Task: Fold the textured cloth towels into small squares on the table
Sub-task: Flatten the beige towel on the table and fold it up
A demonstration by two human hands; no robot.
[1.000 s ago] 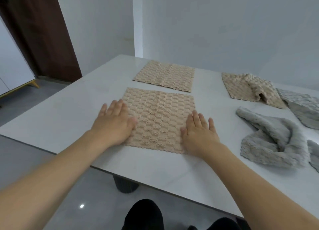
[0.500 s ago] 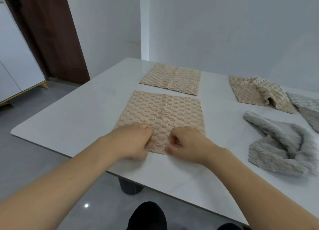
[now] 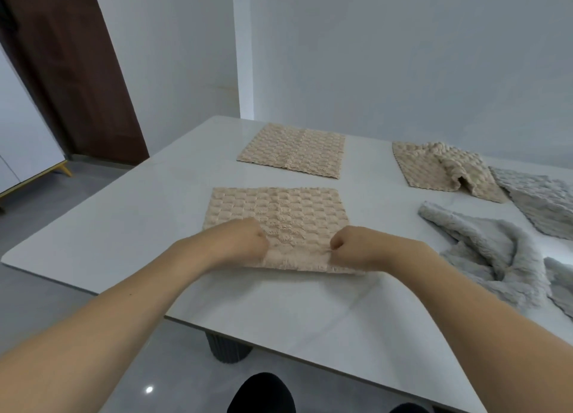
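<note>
A beige textured towel [image 3: 279, 209] lies on the white table [image 3: 130, 214] in front of me. My left hand [image 3: 238, 242] and my right hand [image 3: 356, 247] each pinch its near edge with curled fingers, and that edge is lifted and turned over a little toward the far side. A second beige towel [image 3: 293, 152] lies flat farther back. A third beige towel [image 3: 440, 171] lies partly rumpled at the back right.
A crumpled grey towel [image 3: 486, 251] lies at the right, with another grey towel [image 3: 539, 199] behind it and a grey piece [image 3: 561, 282] at the frame edge. The table's near edge runs just below my forearms. A brown door and white cabinet stand at the left.
My hands went from lying flat on the towel's sides to pinching its near edge, then spread apart along it. The near edge has lifted and started to roll away from me.
</note>
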